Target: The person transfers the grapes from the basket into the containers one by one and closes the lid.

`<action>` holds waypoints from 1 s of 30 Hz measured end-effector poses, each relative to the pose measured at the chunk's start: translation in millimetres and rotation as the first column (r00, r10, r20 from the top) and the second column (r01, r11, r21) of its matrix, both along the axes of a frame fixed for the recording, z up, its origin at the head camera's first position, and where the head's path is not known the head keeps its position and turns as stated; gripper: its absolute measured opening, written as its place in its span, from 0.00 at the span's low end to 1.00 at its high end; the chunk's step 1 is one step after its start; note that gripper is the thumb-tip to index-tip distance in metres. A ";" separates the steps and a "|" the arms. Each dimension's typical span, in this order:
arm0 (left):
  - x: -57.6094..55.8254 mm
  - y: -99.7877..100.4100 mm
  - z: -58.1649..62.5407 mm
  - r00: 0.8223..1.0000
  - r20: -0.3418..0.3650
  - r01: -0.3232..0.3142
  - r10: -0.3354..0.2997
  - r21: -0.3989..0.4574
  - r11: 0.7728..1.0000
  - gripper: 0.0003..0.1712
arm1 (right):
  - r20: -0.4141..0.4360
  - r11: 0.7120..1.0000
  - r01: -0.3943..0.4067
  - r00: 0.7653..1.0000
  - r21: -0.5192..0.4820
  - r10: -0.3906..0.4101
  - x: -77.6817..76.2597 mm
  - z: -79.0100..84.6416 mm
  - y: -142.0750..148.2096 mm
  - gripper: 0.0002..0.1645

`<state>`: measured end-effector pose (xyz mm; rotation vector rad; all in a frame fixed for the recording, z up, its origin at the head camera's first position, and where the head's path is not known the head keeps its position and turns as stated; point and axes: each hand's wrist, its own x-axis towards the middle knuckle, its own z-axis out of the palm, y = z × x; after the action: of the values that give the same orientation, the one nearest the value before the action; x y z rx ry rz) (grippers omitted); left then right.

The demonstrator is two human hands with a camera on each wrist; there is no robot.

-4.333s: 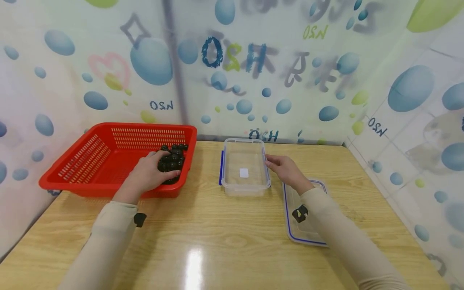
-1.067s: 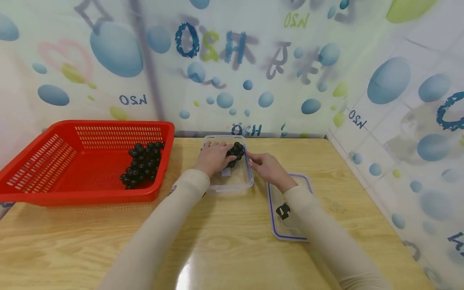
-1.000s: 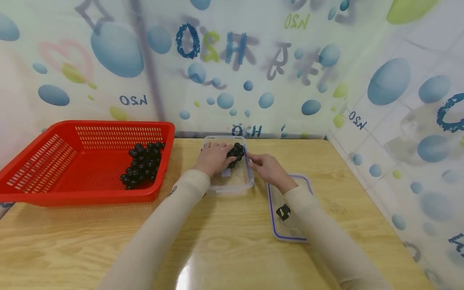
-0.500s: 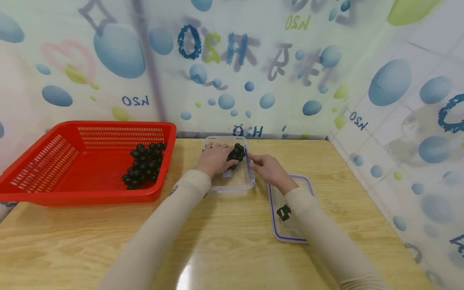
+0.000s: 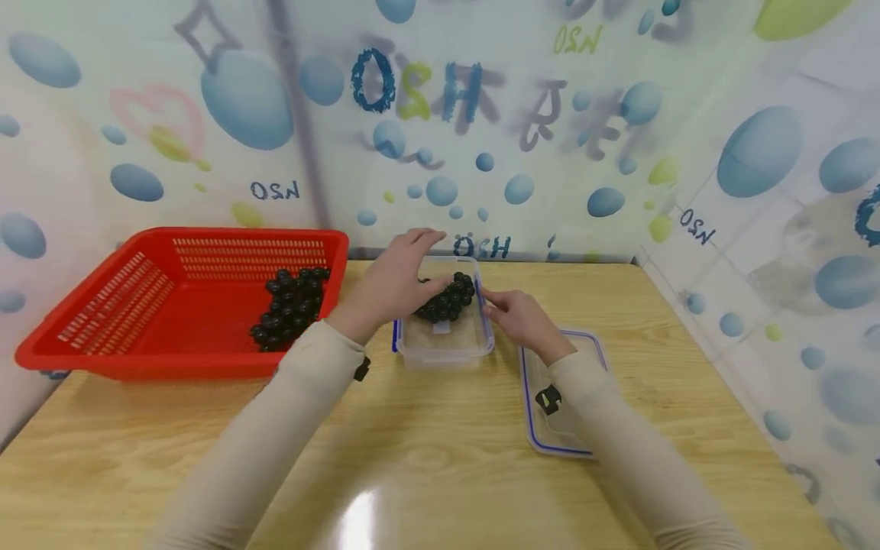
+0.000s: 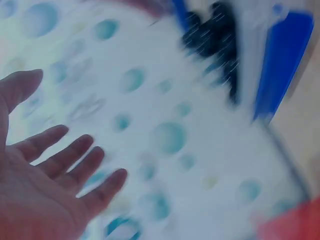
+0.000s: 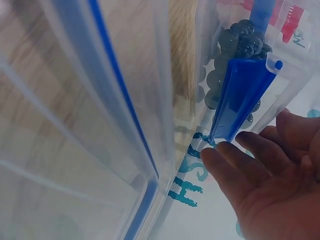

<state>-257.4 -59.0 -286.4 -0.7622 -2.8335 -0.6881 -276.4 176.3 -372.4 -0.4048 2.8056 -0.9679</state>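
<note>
My left hand is raised over the left side of a clear plastic food container, fingers spread and holding nothing. Its bare palm shows in the left wrist view. Inside the container lies a bunch of black grapes, partly hidden behind my left thumb. My right hand touches the container's right side near the rim. In the right wrist view its fingers lie relaxed by a blue side clip. The second bunch of black grapes lies in a red plastic basket.
A clear lid with a blue seal lies on the wooden table, partly under my right forearm. The basket stands to the left, close to the back wall. Another patterned wall borders the table on the right.
One bunch of grapes has gone from the basket into the container. My left hand has let go of it and lifted up and left. My right hand stays at the container's side.
</note>
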 end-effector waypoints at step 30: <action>-1.1 -184.9 -47.5 0.880 0.404 -0.221 0.248 -0.115 0.969 0.57 | 0.024 0.999 -0.034 0.999 -0.028 0.035 1.7 1.4 3.6 0.28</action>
<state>-258.4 -243.8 -333.9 -0.2883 -3.2687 -0.8032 -274.7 179.8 -371.0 -0.4399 2.7572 -0.9983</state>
